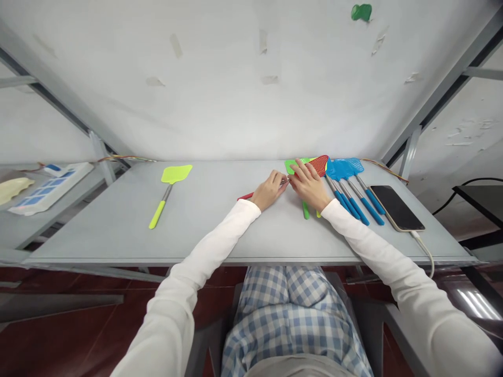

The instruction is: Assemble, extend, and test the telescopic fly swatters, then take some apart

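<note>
Both hands are on a red fly swatter [321,165] with a perforated head, tilted across the grey table. My left hand [270,189] is closed round its metal shaft, and the red handle end sticks out to the left. Close beside it, my right hand [308,186] grips near the swatter's neck, fingers bent over the head's lower edge. Beneath the right hand lie a green fly swatter [306,210] and a yellow-green one, both partly hidden. Several blue fly swatters [346,167] lie fanned out just right of it.
A single yellow-green fly swatter [176,173] lies at the table's left. On the right, a phone [397,208] has a white cable [423,245] plugged in, running over the front edge. Metal frame posts flank the table [212,230], with a wall behind. A white-and-blue tray-like object [53,188] sits far left.
</note>
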Motion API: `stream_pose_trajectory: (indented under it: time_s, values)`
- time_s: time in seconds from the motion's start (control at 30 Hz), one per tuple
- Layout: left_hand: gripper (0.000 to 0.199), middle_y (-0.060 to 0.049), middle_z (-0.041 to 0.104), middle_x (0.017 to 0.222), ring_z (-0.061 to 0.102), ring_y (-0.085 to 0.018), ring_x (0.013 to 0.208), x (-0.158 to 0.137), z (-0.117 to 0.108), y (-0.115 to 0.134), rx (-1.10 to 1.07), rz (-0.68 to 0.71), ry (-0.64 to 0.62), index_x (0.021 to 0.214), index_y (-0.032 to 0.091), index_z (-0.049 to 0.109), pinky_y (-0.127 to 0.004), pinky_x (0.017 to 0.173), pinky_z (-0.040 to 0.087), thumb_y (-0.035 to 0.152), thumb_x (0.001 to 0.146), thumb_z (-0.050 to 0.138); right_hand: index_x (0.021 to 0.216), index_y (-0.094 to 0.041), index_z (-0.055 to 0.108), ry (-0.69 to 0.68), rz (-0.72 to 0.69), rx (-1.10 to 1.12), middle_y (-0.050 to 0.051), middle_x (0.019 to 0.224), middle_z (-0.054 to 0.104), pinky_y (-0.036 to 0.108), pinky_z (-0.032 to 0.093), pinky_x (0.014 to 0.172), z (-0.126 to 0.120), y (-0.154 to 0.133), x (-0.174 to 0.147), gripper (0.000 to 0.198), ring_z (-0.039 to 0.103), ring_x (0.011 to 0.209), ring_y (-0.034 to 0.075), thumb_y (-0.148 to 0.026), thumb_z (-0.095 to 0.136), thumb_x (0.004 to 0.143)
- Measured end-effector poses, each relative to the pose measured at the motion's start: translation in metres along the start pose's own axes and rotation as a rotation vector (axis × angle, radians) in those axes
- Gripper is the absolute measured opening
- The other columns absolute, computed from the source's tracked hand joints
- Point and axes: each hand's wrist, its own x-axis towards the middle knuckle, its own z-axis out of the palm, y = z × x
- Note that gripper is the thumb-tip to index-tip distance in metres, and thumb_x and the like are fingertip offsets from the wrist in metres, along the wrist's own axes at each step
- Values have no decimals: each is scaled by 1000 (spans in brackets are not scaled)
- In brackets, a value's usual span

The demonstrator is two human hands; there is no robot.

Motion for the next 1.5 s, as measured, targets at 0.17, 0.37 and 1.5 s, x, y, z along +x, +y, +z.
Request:
stream_pose_trajectory:
  time_s: [0.17, 0.37, 1.5]
  values:
    - [41, -11, 63, 100, 59, -20, 92, 10, 2, -4, 113, 3, 20, 105, 17, 59, -32, 80, 41, 44, 97, 28, 116, -19, 59, -46, 106, -96, 14, 120, 59, 46, 22, 106, -2, 4, -2, 33, 41, 127, 28, -16, 35, 93]
    - [46, -10, 64, 91, 58, -21, 86, 16, 6, -2, 217, 52, -36, 109, 19, 60, -32, 71, 37, 41, 98, 22, 110, -17, 61, -89, 96, -123, 13, 103, 63, 41, 26, 98, -1, 7, -1, 34, 48, 107, 25, -16, 32, 94]
    - [44, -7, 68, 74, 63, -19, 64, 5, -13, -3, 187, -10, -294, 96, 18, 61, -28, 57, 40, 42, 98, 24, 78, -13, 68, -382, 283, -95, 14, 70, 69, 26, 25, 54, -2, 18, 5, 61, 63, 66, 21, -40, 17, 98]
